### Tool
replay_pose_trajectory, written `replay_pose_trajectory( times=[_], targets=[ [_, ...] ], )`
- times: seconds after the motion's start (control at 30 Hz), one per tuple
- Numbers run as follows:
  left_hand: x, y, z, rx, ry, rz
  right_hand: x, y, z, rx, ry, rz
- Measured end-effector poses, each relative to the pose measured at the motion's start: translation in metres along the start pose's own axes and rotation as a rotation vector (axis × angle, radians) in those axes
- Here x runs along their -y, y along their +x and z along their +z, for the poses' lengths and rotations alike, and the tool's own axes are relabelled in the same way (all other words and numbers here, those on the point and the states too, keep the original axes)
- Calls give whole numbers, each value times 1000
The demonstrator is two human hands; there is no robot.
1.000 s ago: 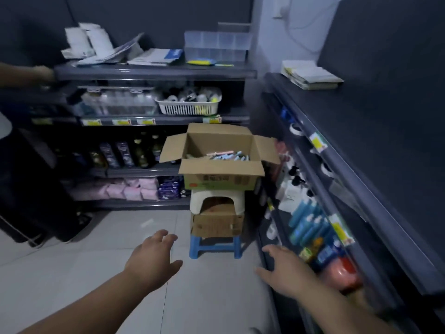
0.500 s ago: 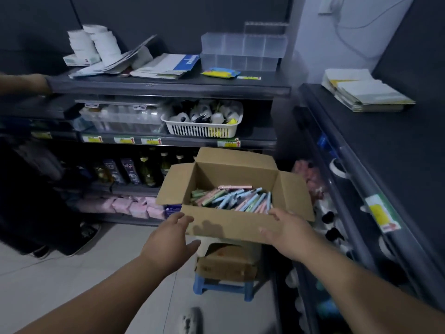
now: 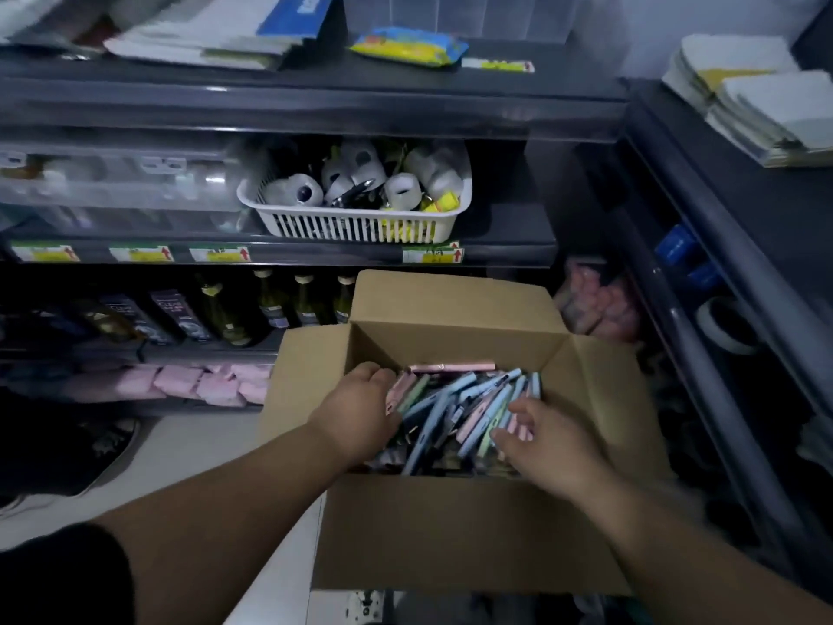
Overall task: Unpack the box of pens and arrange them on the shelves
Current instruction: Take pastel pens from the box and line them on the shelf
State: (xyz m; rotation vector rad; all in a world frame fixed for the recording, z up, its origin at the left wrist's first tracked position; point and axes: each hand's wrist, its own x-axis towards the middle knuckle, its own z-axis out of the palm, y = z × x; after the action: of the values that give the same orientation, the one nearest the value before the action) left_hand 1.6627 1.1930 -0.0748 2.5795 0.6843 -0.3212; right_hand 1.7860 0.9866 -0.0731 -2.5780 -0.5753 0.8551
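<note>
Box (image 3: 450, 534) stood open, flaps out. Left hand (image 3: 360, 412) and right hand (image 3: 545, 439) were inside, apart, both on pens (image 3: 455, 408) heaped loose in box. Right fingers spread, resting on pile. Left fingertips buried, grip not discernible. Judged best: square pens parallel, gather bundle mid-barrel, lift clear of flaps. Beyond: price tags (image 3: 139, 253) on shelf (image 3: 315, 257) edge showed red arrows, text unreadable. Bottles (image 3: 221, 309) had blurred labels.
</note>
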Motion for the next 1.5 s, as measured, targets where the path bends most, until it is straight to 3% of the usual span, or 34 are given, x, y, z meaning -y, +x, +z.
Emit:
replay_pose_trajectory(
  times=[0.33, 0.47, 0.73, 1.1, 1.3, 1.5],
  targets=[
    [-13, 73, 40, 311, 4, -412, -22, 65, 10, 159, 2, 119],
    [-15, 83, 46, 307, -10, -479, -23, 82, 20, 202, 132, 189],
    [-27, 85, 57, 309, -295, -652, -6, 114, 37, 164, 521, 444],
    [-20, 73, 55, 312, -586, -713, -1, 127, 65, 114, 647, 517],
    [-28, 65, 54, 242, -684, -622, 1, 115, 52, 165, 787, 607],
    [-34, 52, 39, 287, -1052, -608, 4, 94, 40, 73, 1005, 608]
  ],
)
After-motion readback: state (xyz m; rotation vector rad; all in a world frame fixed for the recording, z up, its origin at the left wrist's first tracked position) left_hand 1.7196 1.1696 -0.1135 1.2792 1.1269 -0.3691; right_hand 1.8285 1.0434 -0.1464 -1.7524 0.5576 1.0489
